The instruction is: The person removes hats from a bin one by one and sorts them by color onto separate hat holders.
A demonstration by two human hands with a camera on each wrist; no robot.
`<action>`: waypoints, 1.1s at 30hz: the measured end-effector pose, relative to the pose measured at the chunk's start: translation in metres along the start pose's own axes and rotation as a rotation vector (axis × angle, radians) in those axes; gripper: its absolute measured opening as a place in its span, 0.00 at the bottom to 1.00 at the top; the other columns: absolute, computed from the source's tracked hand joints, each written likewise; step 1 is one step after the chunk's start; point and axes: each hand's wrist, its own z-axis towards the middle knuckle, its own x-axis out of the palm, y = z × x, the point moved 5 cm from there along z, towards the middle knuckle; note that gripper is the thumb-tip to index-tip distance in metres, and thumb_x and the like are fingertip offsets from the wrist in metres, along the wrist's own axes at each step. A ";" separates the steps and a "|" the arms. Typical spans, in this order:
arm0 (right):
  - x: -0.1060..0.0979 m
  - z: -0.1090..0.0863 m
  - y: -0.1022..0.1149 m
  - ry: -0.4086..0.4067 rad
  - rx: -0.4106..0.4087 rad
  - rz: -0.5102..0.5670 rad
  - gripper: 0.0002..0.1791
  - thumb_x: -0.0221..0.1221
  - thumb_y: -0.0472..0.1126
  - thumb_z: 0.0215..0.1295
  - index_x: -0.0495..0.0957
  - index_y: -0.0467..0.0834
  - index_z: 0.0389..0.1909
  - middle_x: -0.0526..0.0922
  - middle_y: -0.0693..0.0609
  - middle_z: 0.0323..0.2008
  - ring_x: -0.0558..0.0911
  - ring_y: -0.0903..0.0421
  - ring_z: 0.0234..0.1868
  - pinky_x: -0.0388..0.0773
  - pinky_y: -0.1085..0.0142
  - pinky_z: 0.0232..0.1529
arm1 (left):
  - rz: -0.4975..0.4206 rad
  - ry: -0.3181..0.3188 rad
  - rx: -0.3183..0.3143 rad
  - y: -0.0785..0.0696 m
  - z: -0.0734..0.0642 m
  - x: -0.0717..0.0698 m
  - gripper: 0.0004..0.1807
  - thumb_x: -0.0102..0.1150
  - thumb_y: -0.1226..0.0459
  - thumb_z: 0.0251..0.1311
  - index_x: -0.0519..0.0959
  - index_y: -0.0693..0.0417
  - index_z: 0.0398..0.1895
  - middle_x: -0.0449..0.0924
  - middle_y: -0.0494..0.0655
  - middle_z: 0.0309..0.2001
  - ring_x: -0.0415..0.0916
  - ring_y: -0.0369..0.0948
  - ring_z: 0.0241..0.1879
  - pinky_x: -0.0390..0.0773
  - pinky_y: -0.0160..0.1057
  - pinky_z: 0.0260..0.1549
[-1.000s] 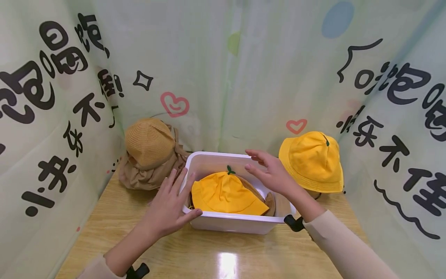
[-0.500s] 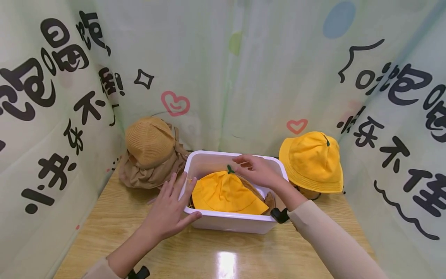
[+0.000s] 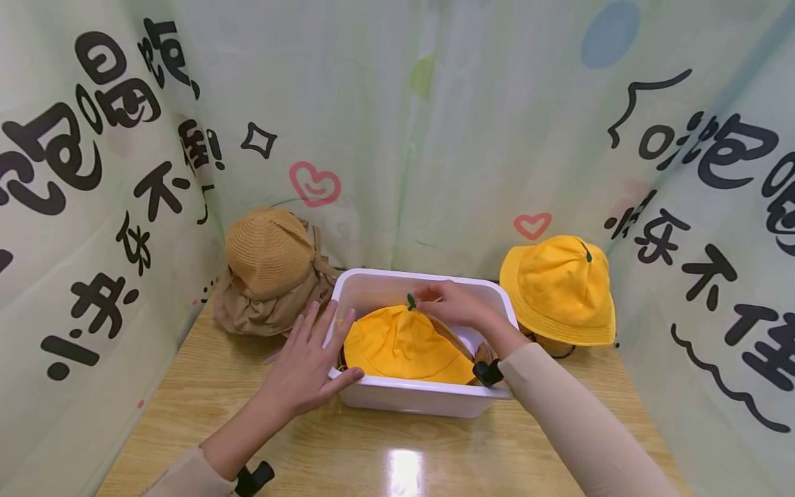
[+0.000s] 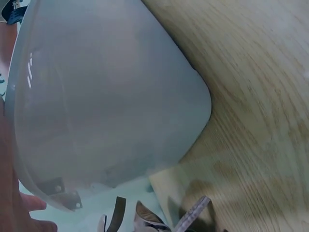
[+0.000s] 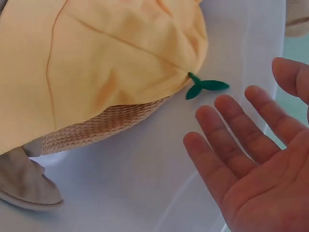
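Note:
A white plastic bin [image 3: 410, 400] stands on the table, holding a yellow bucket hat [image 3: 404, 345] with a green sprout [image 5: 207, 85] on its crown. Under that hat a woven straw hat [image 5: 106, 128] and a piece of brown cloth [image 5: 29, 179] show in part. My left hand [image 3: 304, 359] rests on the bin's left rim with its fingers spread. Inside the bin, my right hand [image 3: 453, 304] is beside the sprout. The right wrist view shows its fingers [image 5: 217, 125] fairly straight, a small gap from the sprout, holding nothing.
Left of the bin, a straw hat [image 3: 267, 248] sits on a brown cloth hat [image 3: 254, 314]. Another yellow bucket hat [image 3: 559, 290] is at the right, above something mostly hidden. Printed curtains [image 3: 385, 138] hang behind and on both sides of the wooden table [image 3: 348, 455].
My right hand has moved left and down, from over the bin's right back rim to beside the sprout. The left hand has stayed at the left rim.

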 end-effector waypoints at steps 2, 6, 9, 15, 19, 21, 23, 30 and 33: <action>0.002 0.003 -0.004 0.016 0.012 -0.014 0.21 0.58 0.43 0.71 0.77 0.37 0.60 0.83 0.44 0.54 0.80 0.47 0.55 0.74 0.50 0.62 | -0.008 0.019 -0.008 0.001 0.001 0.001 0.50 0.36 0.28 0.64 0.46 0.44 0.81 0.47 0.61 0.79 0.40 0.63 0.77 0.52 0.64 0.71; 0.006 0.007 -0.008 0.033 -0.010 -0.067 0.19 0.60 0.41 0.68 0.79 0.34 0.55 0.85 0.43 0.49 0.81 0.50 0.47 0.78 0.54 0.56 | -0.022 0.068 -0.032 0.004 0.003 0.004 0.51 0.40 0.27 0.63 0.43 0.42 0.82 0.44 0.60 0.79 0.37 0.61 0.78 0.51 0.63 0.72; 0.009 0.010 -0.012 0.038 -0.012 -0.107 0.18 0.60 0.40 0.68 0.81 0.34 0.53 0.86 0.43 0.47 0.81 0.51 0.43 0.80 0.57 0.52 | -0.029 0.092 -0.045 0.005 0.005 0.006 0.52 0.41 0.27 0.61 0.42 0.41 0.82 0.43 0.59 0.80 0.36 0.61 0.78 0.50 0.63 0.72; 0.014 0.016 -0.020 0.074 0.028 -0.154 0.17 0.60 0.41 0.68 0.81 0.35 0.52 0.85 0.44 0.47 0.80 0.52 0.42 0.79 0.58 0.51 | -0.019 0.116 -0.056 0.006 0.009 0.008 0.55 0.41 0.23 0.57 0.42 0.39 0.82 0.43 0.59 0.80 0.36 0.61 0.78 0.49 0.64 0.72; 0.018 0.017 -0.022 0.104 0.064 -0.155 0.19 0.61 0.42 0.68 0.80 0.34 0.54 0.84 0.43 0.50 0.80 0.51 0.43 0.80 0.58 0.51 | -0.011 0.139 -0.063 0.007 0.010 0.010 0.55 0.40 0.23 0.57 0.42 0.38 0.81 0.42 0.59 0.80 0.36 0.60 0.78 0.48 0.64 0.72; 0.019 0.017 -0.023 0.109 0.072 -0.145 0.20 0.61 0.41 0.68 0.79 0.33 0.56 0.83 0.42 0.51 0.80 0.51 0.43 0.80 0.58 0.50 | -0.007 0.145 -0.066 0.007 0.010 0.010 0.55 0.39 0.23 0.57 0.42 0.37 0.81 0.43 0.59 0.80 0.37 0.60 0.78 0.49 0.64 0.72; 0.020 0.019 -0.024 0.114 0.074 -0.142 0.20 0.61 0.41 0.68 0.79 0.33 0.55 0.83 0.41 0.51 0.80 0.51 0.43 0.80 0.59 0.49 | -0.007 0.144 -0.066 0.007 0.010 0.010 0.55 0.40 0.23 0.57 0.43 0.37 0.81 0.43 0.60 0.80 0.38 0.61 0.78 0.50 0.64 0.71; 0.022 0.022 -0.025 0.116 0.071 -0.167 0.11 0.60 0.41 0.68 0.82 0.37 0.43 0.80 0.44 0.42 0.77 0.51 0.39 0.76 0.62 0.42 | -0.007 0.156 -0.056 0.005 0.012 0.008 0.53 0.41 0.24 0.58 0.46 0.36 0.81 0.44 0.62 0.79 0.38 0.63 0.78 0.51 0.65 0.71; 0.022 0.022 -0.027 0.106 0.078 -0.172 0.11 0.60 0.41 0.68 0.83 0.37 0.43 0.80 0.45 0.43 0.77 0.51 0.40 0.76 0.62 0.44 | -0.009 0.178 -0.056 0.004 0.013 0.007 0.52 0.41 0.25 0.58 0.45 0.35 0.81 0.42 0.62 0.79 0.36 0.63 0.78 0.50 0.66 0.71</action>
